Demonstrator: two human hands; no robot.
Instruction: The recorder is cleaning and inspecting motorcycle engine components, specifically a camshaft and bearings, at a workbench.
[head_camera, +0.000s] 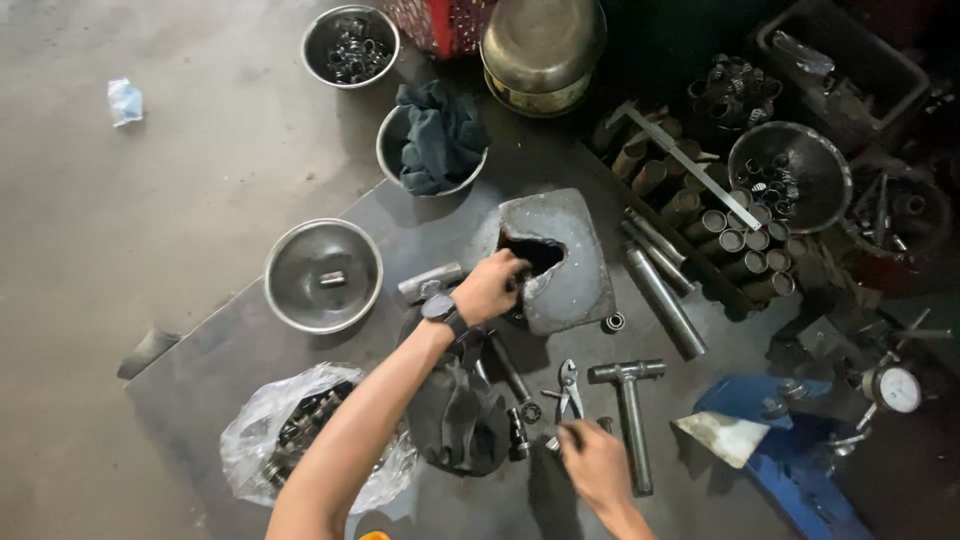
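Metal sheet (250, 350): flat on the floor, bearing all below.
Grey casting (570, 260): centre, with a dark hollow; left hand (488, 288), watch on wrist, is closed on its near-left edge.
Steel bowl (322, 275): left of the casting, holding one small part.
T-handled tool (630, 410): near right.
Pliers (568, 392): near centre; right hand (592, 462) grips their handles.

A grey concrete floor (150, 200) fills the left of the view, lit evenly from above. A dark metal sheet (720, 500) lies on it to the right. Beyond the sheet's far edge the floor falls into deep shadow.
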